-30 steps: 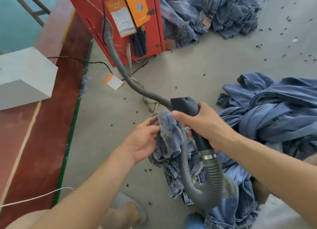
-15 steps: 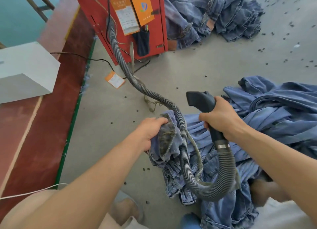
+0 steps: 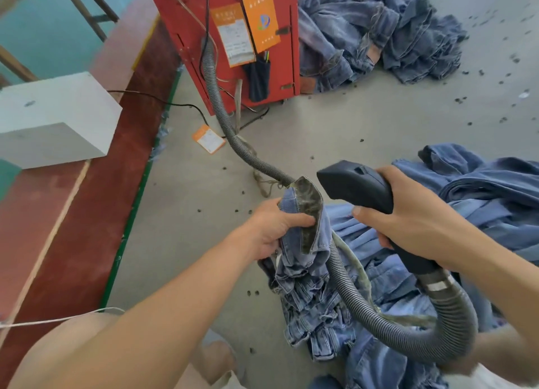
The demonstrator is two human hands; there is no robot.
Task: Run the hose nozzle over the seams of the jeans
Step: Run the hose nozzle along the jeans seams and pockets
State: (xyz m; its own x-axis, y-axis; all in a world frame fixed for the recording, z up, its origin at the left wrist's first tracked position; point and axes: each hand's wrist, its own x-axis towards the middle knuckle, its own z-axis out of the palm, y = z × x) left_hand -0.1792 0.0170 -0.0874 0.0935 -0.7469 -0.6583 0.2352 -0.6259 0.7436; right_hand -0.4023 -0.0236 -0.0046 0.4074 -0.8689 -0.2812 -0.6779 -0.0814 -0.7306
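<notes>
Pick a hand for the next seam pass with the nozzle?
Right. The right hand already grips the black hose nozzle, whose mouth sits just beside the raised seam of the jeans. The left hand is occupied holding that seam up.

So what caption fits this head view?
Left hand grips jeans; right hand holds hose nozzle beside them.

We count: two hands (image 3: 280, 228), one hose (image 3: 364, 310), one nozzle (image 3: 354, 186), one red machine (image 3: 186, 24), one white box (image 3: 58, 117), three heaps of jeans (image 3: 379, 38).
</notes>
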